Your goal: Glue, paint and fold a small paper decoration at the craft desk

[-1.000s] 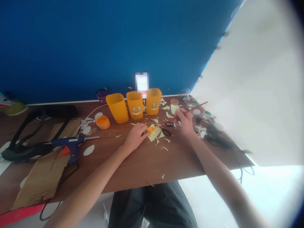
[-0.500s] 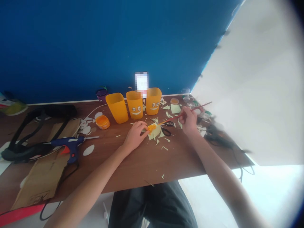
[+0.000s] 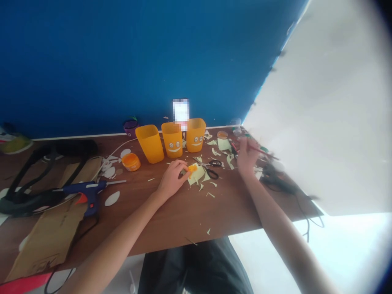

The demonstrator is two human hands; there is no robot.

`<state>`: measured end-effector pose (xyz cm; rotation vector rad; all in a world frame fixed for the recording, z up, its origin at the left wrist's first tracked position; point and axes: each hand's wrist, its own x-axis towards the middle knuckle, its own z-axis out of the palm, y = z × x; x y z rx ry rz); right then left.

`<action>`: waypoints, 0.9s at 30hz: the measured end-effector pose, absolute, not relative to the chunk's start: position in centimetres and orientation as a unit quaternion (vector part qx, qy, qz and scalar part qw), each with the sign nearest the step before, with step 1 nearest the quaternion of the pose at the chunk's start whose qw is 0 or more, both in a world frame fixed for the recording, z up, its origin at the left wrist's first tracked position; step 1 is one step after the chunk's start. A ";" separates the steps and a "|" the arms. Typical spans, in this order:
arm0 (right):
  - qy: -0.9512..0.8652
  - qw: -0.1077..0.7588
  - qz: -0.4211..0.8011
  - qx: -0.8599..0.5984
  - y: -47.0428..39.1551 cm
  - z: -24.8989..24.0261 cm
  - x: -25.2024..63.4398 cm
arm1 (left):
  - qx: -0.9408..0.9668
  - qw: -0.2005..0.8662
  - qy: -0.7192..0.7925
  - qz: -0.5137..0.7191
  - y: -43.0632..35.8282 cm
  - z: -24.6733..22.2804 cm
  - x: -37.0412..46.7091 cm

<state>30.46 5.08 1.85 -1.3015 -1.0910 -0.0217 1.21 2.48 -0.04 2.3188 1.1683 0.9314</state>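
Observation:
At the middle of the table my left hand [image 3: 173, 176] pinches the edge of a small orange-painted paper piece [image 3: 192, 168]. That piece lies over a pale green paper sheet [image 3: 198, 175]. My right hand [image 3: 246, 158] is farther right, closed around a thin red paintbrush [image 3: 266, 153], its handle pointing right. The bristle end lies near the far side of my hand and is hard to make out. Black-handled scissors [image 3: 212, 173] rest between my hands. Behind them stand three yellow cups, the plain cup [image 3: 150, 145] left of the smiling cup [image 3: 173, 141] and another smiling cup [image 3: 196, 136].
An open orange paint jar [image 3: 131, 162] stands left of the cups. Farther left are a blue glue gun [image 3: 87, 190], cardboard [image 3: 50, 237] and a black strapped object [image 3: 24, 175]. Paper scraps [image 3: 216, 152] lie around the scissors. A purple cup [image 3: 130, 127] is by the blue wall.
My right hand has lifted the paintbrush off the orange piece and swung its tip away to the right. My left hand still pinches the piece. The whole view has shifted slightly.

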 end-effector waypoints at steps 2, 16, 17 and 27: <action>-0.555 0.599 -0.053 -0.574 5.5 1.2 30.9 | 0.824 0.196 0.418 0.329 2.4 0.0 1.2; -0.723 0.295 -0.106 -0.616 7.6 -1.1 31.3 | 0.830 0.184 0.408 0.331 2.8 -0.5 1.1; -0.724 0.289 -0.104 -0.618 7.6 -1.1 31.1 | 0.833 0.181 0.405 0.331 2.8 -0.5 1.2; -0.711 0.191 -0.137 -0.663 9.3 -2.1 30.4 | 0.841 0.168 0.401 0.323 2.7 -0.2 1.2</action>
